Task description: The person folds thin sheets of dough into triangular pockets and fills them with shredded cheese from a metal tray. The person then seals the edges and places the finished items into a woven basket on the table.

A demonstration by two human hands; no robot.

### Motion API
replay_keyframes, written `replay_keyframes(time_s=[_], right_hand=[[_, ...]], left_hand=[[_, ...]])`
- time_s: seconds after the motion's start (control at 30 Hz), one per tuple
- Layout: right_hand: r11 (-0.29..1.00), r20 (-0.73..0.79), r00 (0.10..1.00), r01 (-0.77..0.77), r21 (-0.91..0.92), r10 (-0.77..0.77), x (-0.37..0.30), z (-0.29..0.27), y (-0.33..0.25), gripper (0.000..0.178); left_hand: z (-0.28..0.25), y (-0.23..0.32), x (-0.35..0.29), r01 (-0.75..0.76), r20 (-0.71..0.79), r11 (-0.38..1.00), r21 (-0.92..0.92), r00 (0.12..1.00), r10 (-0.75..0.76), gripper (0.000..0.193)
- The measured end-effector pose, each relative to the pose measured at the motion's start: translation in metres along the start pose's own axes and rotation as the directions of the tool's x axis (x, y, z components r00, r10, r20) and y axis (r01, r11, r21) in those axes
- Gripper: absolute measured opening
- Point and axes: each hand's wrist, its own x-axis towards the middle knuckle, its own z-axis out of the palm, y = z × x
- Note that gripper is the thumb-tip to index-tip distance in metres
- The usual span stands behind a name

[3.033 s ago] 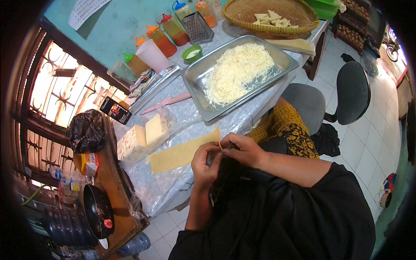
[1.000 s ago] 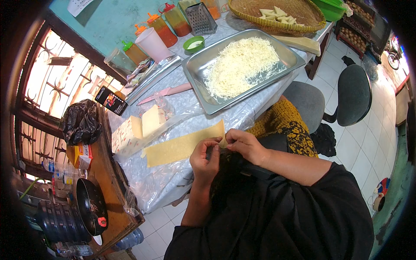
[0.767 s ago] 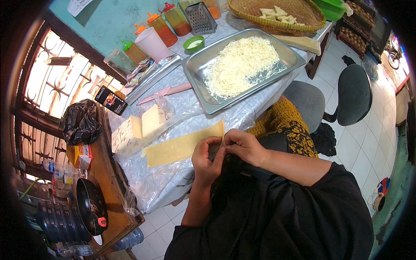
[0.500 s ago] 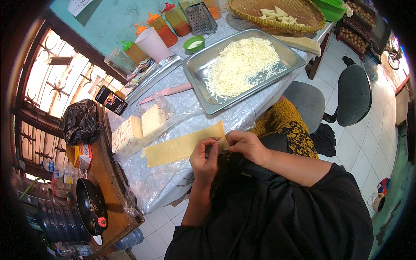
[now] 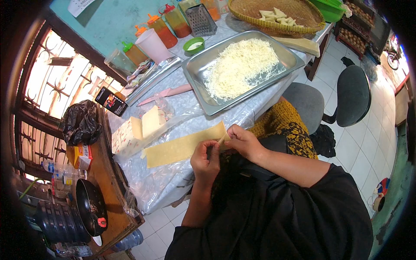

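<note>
A long strip of pale yellow pastry sheet lies on clear plastic at the table's near edge. My left hand and my right hand meet at its right end. Between their fingertips they pinch a small folded pastry piece. Whether this piece joins the long strip, I cannot tell; my fingers cover part of it. Beyond sits a steel tray with a heap of white shreds, which look like grated cheese. Left of it are pale blocks in a printed wrapper and a pink knife.
A woven basket with pastry triangles stands at the far right. Sauce bottles, a box grater and a small green bowl line the back. A phone leans at the left, above a pan.
My right hand has lifted slightly and turned, and the pastry piece between my fingers now stands up more. My left hand has barely shifted; the tray and the long strip look the same.
</note>
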Motion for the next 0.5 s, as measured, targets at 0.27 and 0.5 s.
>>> replay_keyframes(time_s=[0.27,0.5], right_hand=[[0.983,0.021,0.998,-0.059,0.176,0.056,-0.003,0.002,-0.012,0.010],[0.955,0.088,0.960,0.273,-0.114,-0.264,0.002,0.012,-0.010,0.008]], left_hand=[[0.001,0.005,0.001,0.038,0.010,0.958,-0.283,0.999,-0.037,0.017],[0.000,0.012,0.003,0.039,0.023,0.977,-0.210,0.999,-0.035,0.032]])
